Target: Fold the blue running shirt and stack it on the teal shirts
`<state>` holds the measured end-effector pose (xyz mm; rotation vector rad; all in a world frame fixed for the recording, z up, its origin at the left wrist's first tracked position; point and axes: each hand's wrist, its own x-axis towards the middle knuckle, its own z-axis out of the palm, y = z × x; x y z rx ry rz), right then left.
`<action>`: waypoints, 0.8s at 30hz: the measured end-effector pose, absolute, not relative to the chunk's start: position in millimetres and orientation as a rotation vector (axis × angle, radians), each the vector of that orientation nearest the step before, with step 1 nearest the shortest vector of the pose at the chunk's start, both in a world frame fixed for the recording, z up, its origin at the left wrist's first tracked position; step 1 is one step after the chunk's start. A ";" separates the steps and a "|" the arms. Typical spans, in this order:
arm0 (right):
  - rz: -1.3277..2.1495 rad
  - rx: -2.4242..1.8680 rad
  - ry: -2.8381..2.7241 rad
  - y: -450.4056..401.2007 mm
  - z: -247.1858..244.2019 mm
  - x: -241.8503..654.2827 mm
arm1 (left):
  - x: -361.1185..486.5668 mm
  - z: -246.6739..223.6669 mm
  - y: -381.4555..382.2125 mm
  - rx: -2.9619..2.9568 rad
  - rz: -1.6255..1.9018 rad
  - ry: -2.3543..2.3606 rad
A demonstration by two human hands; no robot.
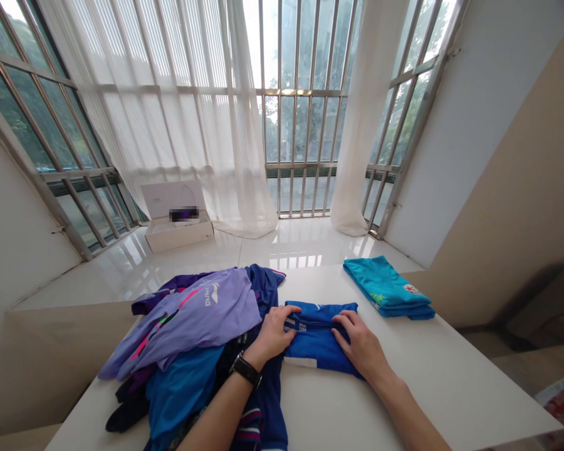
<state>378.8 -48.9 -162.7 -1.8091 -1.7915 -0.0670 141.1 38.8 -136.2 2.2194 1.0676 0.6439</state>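
A folded blue garment [326,344] with white markings lies flat on the white table, with a pale strip along its near left edge. My left hand [275,332] rests on its left side, fingers bent and thumb apart from them. On the right side, my right hand [360,344] touches the cloth with its fingers spread. The fingertips of both hands lie near a crosswise fold. Left of the garment is a loose heap of clothes, topped by a lilac shirt [225,310]; a bright blue garment [183,388] shows below it.
A folded turquoise garment [385,288] lies toward the table's [432,376] right edge. Behind the table, an open white box [178,235] stands on the glossy window ledge [258,250]. White curtains [183,125] hang before barred windows. A black watch [247,369] is on my left wrist.
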 end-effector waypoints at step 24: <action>-0.336 -1.797 -1.836 -60.1 -158.0 383.9 | 140.2 -140.2 37.0 2.079 0.686 1.163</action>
